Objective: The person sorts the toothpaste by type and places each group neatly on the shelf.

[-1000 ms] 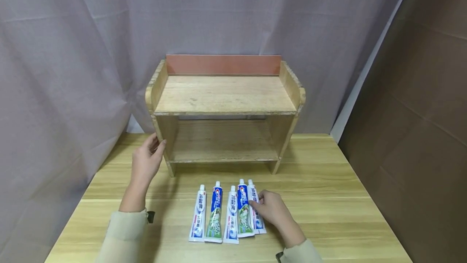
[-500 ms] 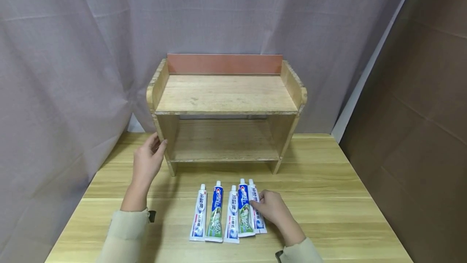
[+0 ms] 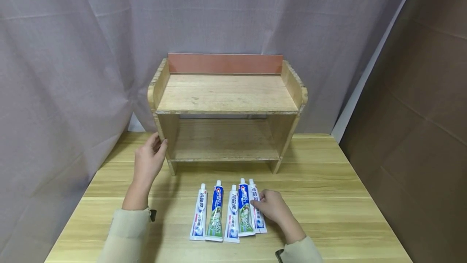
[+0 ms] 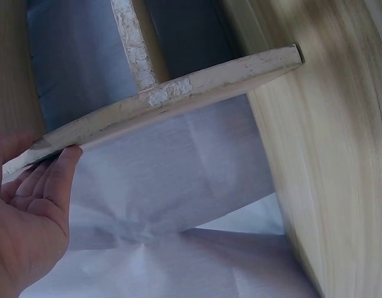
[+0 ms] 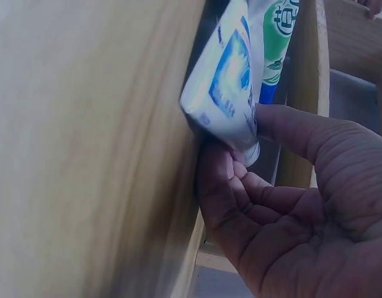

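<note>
A two-tier wooden shelf (image 3: 228, 95) stands at the back of the table. My left hand (image 3: 148, 161) grips the front edge of its left side panel; in the left wrist view, the thumb and fingers lie on opposite faces of that panel (image 4: 209, 81). In front of the shelf, several toothpaste tubes lie side by side, caps toward it. My right hand (image 3: 274, 207) pinches the rightmost tube, a white toothpaste tube (image 3: 260, 221), thumb on one side and fingers on the other. Just left of it lies a blue-and-green toothpaste tube (image 3: 245, 214), close against it.
Further left are another white tube (image 3: 232, 218), a blue-and-green tube (image 3: 215, 214) and a white tube (image 3: 198, 216). Behind the shelf hangs a grey curtain (image 3: 219, 16). A brown panel (image 3: 412, 113) rises along the right of the wooden table (image 3: 328, 198).
</note>
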The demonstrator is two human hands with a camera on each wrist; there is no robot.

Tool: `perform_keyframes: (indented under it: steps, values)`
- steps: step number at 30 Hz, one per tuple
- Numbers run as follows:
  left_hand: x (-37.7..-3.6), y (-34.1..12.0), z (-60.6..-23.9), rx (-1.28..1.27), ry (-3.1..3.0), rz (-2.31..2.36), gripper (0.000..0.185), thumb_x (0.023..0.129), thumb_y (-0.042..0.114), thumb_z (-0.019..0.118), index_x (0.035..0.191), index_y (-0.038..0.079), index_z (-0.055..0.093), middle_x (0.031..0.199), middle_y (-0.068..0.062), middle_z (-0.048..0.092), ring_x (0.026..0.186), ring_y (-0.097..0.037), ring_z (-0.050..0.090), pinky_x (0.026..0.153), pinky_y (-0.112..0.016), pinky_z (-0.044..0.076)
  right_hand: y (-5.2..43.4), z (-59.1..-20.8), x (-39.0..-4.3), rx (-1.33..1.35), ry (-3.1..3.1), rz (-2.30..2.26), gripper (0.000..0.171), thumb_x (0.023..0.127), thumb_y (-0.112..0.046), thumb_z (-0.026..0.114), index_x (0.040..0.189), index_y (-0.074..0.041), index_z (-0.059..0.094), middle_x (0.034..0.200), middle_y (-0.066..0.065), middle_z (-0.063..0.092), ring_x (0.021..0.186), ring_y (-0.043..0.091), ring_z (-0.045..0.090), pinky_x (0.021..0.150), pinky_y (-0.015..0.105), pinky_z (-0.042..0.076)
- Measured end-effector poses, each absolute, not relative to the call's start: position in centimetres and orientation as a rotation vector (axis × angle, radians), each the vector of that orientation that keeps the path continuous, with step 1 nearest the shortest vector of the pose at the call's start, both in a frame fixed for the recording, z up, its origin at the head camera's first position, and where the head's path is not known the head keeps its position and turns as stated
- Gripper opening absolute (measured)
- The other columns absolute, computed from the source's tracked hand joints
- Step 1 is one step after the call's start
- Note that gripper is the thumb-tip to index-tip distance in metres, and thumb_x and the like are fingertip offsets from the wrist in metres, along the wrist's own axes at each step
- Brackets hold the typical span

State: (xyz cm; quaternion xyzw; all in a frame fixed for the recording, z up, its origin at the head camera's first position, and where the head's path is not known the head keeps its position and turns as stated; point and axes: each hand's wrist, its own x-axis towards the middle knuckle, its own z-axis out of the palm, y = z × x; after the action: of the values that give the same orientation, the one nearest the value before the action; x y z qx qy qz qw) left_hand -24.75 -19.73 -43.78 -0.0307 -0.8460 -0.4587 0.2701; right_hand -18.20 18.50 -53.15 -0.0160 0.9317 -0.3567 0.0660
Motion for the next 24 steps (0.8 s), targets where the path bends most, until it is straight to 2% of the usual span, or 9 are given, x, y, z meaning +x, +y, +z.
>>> perform_keyframes:
  steps: [9,17,24]
  values:
    - [-24.8,-19.63,-43.76,-0.095,-2.277,-1.222,0.035,0.1,0.017,0.062,0.129,-0.002,0.062,0.121,-0.024,0.068,0.108,-0.036,0.069,0.089,-0.038,0.06,18.81,-53.36,-18.23,-0.042,2.795,-1.123,0.025,0.085,-0.026,0.078,0.082,-0.006,0.063,0.068,0.0,0.059,0.057,0.014,0.053,0.049,0.025,0.048]
    - [-24.89,-19.82,-43.83,-0.085,-2.288,-1.216,0.035,0.101,0.018,0.061,0.13,-0.001,0.063,0.121,-0.023,0.068,0.108,-0.036,0.069,0.09,-0.04,0.06,18.96,-52.99,-18.08,-0.031,2.762,-1.212,0.024,0.087,-0.023,0.077,0.093,-0.001,0.068,0.07,0.001,0.062,0.06,0.014,0.056,0.052,0.026,0.051]
    - [-25.01,-20.09,-43.99,-0.094,-2.303,-1.207,0.036,0.101,0.022,0.061,0.131,0.001,0.062,0.121,-0.022,0.069,0.108,-0.035,0.069,0.09,-0.041,0.06,18.99,-53.13,-18.31,-0.029,2.759,-1.221,0.021,0.087,-0.022,0.077,0.092,-0.004,0.068,0.069,0.0,0.06,0.059,0.015,0.055,0.05,0.024,0.049]
